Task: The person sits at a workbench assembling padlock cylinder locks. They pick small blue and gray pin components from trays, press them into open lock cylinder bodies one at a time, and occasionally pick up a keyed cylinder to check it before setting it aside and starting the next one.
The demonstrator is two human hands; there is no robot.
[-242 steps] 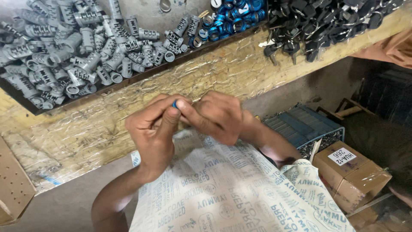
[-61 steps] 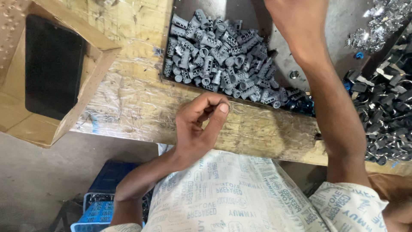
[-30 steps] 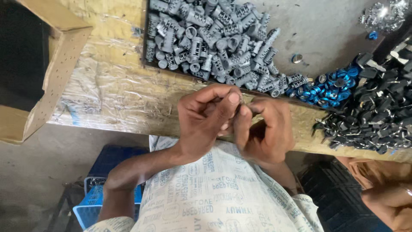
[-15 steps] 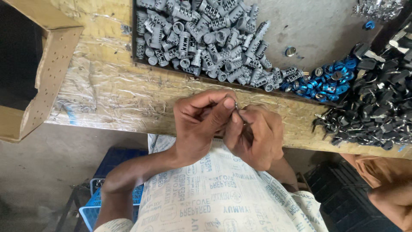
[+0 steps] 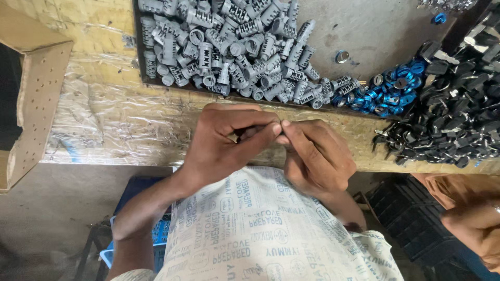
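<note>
The left hand (image 5: 224, 140) and the right hand (image 5: 317, 156) meet fingertip to fingertip at the near edge of the rough wooden counter (image 5: 104, 125), which is covered in clear crinkled plastic film. The fingers of both hands are pinched together around something small and dark between them; it is almost wholly hidden, so what it is cannot be told. The hands hover just above the person's lap, which is covered by a pale printed cloth (image 5: 260, 229).

Just beyond the hands, a dark shallow metal tray (image 5: 359, 26) rests on the counter. Its left part holds a heap of grey ridged metal cylinders (image 5: 229, 47). To the right of that heap lies a smaller cluster of blue metal rings (image 5: 388, 91), and further right a pile of black-headed keys (image 5: 458, 119) spreads over the counter's right end. A brown perforated cardboard box (image 5: 36, 104) sits at the far left. At the near right corner, another person's hand (image 5: 476, 229) shows beside a black ribbed crate (image 5: 411, 213).
</note>
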